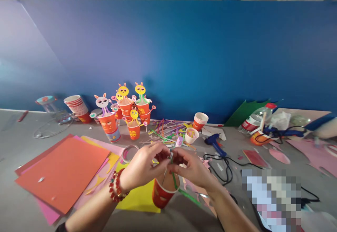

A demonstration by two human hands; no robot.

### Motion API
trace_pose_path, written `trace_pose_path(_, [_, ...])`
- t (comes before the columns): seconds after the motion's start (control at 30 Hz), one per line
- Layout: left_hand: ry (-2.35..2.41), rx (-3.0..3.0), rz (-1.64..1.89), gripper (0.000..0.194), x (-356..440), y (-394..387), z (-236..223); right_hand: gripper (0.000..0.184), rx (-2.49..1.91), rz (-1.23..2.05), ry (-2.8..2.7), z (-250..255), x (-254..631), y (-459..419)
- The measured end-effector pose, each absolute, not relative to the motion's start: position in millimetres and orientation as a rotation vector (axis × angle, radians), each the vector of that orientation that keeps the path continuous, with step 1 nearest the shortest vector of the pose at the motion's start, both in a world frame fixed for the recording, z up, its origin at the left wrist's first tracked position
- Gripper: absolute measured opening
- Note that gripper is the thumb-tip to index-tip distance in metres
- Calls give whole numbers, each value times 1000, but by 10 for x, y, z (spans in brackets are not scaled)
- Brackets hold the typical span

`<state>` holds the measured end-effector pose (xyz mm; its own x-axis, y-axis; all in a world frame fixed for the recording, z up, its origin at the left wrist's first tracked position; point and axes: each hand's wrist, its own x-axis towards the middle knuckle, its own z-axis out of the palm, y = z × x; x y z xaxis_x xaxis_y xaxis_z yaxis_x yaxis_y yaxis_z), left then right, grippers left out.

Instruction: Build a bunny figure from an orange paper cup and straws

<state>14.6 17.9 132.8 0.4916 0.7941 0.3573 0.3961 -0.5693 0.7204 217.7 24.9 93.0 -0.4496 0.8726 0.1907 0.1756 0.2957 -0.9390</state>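
Green straw, hands above cup rim

Matt orange paper; clear glossy plastic bottle.

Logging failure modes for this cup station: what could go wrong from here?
1. The left hand and right hand work right over the open red cup; a bump might tip it.
2. The fingers largely hide the small piece between them, so a slip could go unseen.
3. The black cord loops close to the right forearm; a snag might drag the blue glue gun.
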Motion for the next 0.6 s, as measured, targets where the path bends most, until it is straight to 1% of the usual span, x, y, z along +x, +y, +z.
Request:
trace_pose_path(0.13, [979,2149,945,10,153,188,1333,21,-918,1191,-1809,930,2191,276])
trace_pose_path(0.27, [971,2123,948,12,159,186,1310,28,-906,1246,-1808,908,2194,290])
trace_pose_path(0.43, [989,2087,968,10,163,218,1296,38,-884,1330,-1720,919,2175,302])
trace_pose_path(0.5, [962,2098,953,9,142,234,1301,39,-880,1352,-1672,932,2169,300])
trace_pose_path(0.6, [882,2086,856,13,90,248,1322,39,-903,1319,-1652,952,2167,289])
